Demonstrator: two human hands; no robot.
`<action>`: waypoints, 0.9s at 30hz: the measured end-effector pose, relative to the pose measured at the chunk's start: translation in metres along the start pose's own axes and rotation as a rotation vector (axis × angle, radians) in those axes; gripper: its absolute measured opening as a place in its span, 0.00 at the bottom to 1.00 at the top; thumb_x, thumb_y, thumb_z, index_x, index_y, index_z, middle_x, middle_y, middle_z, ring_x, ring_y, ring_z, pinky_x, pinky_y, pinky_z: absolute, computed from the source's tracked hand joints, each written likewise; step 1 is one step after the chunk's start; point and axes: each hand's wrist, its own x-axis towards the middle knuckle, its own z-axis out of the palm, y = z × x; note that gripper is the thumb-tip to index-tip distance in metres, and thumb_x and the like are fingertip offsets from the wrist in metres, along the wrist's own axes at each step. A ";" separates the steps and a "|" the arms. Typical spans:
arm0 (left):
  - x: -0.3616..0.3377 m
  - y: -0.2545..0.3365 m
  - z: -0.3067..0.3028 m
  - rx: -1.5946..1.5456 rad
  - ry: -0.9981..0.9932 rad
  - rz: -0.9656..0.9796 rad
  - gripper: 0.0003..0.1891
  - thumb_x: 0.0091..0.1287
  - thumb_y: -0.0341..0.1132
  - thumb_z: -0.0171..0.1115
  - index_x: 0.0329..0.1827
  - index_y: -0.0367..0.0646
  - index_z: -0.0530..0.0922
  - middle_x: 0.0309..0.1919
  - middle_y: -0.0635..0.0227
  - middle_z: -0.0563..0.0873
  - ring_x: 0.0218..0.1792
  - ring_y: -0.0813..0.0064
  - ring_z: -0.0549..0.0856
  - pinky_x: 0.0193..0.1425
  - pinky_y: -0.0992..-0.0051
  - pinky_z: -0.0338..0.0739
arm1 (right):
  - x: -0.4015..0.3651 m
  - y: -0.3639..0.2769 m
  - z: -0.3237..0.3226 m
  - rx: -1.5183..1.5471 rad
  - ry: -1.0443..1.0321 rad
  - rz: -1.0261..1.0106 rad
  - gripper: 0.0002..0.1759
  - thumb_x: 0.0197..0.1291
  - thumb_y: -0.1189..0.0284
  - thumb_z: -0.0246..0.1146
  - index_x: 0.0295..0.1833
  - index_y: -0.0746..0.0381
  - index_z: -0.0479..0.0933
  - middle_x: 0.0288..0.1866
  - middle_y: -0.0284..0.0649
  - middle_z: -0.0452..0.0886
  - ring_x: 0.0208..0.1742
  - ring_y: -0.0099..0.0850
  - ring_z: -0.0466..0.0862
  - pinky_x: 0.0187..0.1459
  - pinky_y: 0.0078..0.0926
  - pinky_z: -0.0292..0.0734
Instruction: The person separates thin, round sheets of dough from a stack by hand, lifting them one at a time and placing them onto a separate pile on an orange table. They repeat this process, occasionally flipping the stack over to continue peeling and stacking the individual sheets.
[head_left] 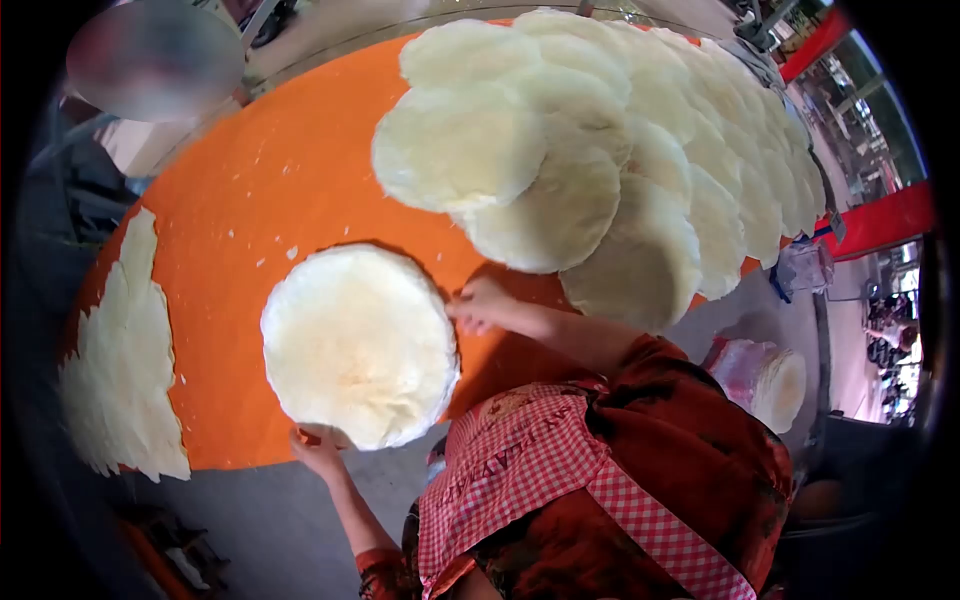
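Observation:
A thick stack of thin, pale round dough sheets (360,345) lies on the orange table (235,290) in front of me. At its near lower edge, my left hand (320,450) curls its fingers around the rim. On the right side of the stack, my right hand (482,305) is closed, with thumb and fingertips pinched at the edge. How many sheets each hand grips cannot be seen. Beyond my right arm, many loose round sheets (455,145) are spread out overlapping.
More overlapped pale sheets (125,360) cover the table's left end. White scraps dot the orange surface. A wrapped stack of rounds (775,385) is on the right, beyond my torso. A blurred round object (155,60) is at the upper left.

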 end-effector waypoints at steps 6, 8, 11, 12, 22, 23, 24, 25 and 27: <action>-0.121 0.199 0.024 -0.256 -0.262 0.183 0.13 0.64 0.29 0.59 0.51 0.36 0.75 0.44 0.58 0.81 0.43 0.65 0.79 0.52 0.68 0.74 | 0.122 -0.013 -0.222 -0.378 1.183 -0.448 0.09 0.48 0.75 0.62 0.37 0.64 0.75 0.35 0.50 0.81 0.37 0.48 0.82 0.41 0.42 0.77; -0.160 0.230 0.080 -0.282 -0.458 0.333 0.10 0.63 0.27 0.61 0.47 0.37 0.77 0.41 0.56 0.81 0.45 0.61 0.81 0.53 0.66 0.75 | 0.150 -0.032 -0.268 -0.337 1.067 -0.229 0.15 0.51 0.72 0.62 0.44 0.66 0.75 0.44 0.52 0.82 0.42 0.51 0.83 0.45 0.44 0.79; -0.192 0.241 0.170 -0.192 -0.378 0.492 0.10 0.59 0.27 0.64 0.44 0.39 0.77 0.40 0.52 0.80 0.45 0.50 0.79 0.51 0.59 0.74 | 0.171 -0.046 -0.281 -0.213 0.850 -0.132 0.11 0.49 0.70 0.65 0.36 0.67 0.76 0.39 0.49 0.83 0.38 0.46 0.84 0.39 0.41 0.79; -0.199 0.253 0.185 0.040 -0.249 0.520 0.10 0.58 0.30 0.64 0.41 0.39 0.76 0.40 0.53 0.79 0.43 0.51 0.77 0.48 0.58 0.73 | 0.177 -0.049 -0.284 -0.087 0.758 -0.170 0.11 0.48 0.71 0.67 0.31 0.67 0.76 0.35 0.48 0.83 0.34 0.42 0.83 0.33 0.38 0.77; -0.207 0.250 0.202 0.170 -0.126 0.467 0.09 0.60 0.33 0.61 0.40 0.41 0.74 0.39 0.55 0.76 0.45 0.51 0.75 0.51 0.58 0.70 | 0.098 -0.072 -0.312 0.723 0.053 -0.160 0.06 0.52 0.81 0.64 0.27 0.66 0.74 0.21 0.40 0.74 0.18 0.30 0.71 0.16 0.22 0.62; -0.209 0.251 0.201 0.177 -0.114 0.472 0.09 0.60 0.33 0.61 0.40 0.41 0.74 0.39 0.55 0.76 0.44 0.51 0.75 0.50 0.58 0.70 | 0.101 -0.054 -0.316 0.698 0.067 -0.113 0.05 0.52 0.80 0.65 0.28 0.66 0.74 0.22 0.40 0.75 0.18 0.30 0.72 0.16 0.23 0.63; -0.209 0.252 0.200 0.185 -0.103 0.484 0.09 0.60 0.33 0.61 0.40 0.41 0.74 0.38 0.55 0.76 0.44 0.51 0.75 0.50 0.57 0.70 | 0.111 -0.034 -0.312 0.669 0.076 -0.074 0.06 0.52 0.78 0.66 0.33 0.64 0.75 0.24 0.39 0.76 0.20 0.29 0.74 0.17 0.24 0.65; -0.207 0.254 0.201 0.189 -0.091 0.506 0.08 0.60 0.33 0.61 0.39 0.41 0.74 0.38 0.55 0.76 0.44 0.51 0.75 0.50 0.57 0.70 | 0.125 -0.013 -0.311 0.645 0.092 -0.043 0.08 0.52 0.76 0.67 0.38 0.63 0.75 0.26 0.38 0.77 0.22 0.28 0.75 0.17 0.24 0.66; -0.206 0.257 0.201 0.166 -0.112 0.502 0.08 0.60 0.33 0.61 0.38 0.40 0.73 0.37 0.55 0.75 0.42 0.50 0.75 0.48 0.56 0.70 | 0.127 -0.006 -0.315 0.495 0.173 -0.051 0.13 0.52 0.73 0.68 0.44 0.61 0.76 0.30 0.37 0.79 0.26 0.29 0.77 0.19 0.27 0.69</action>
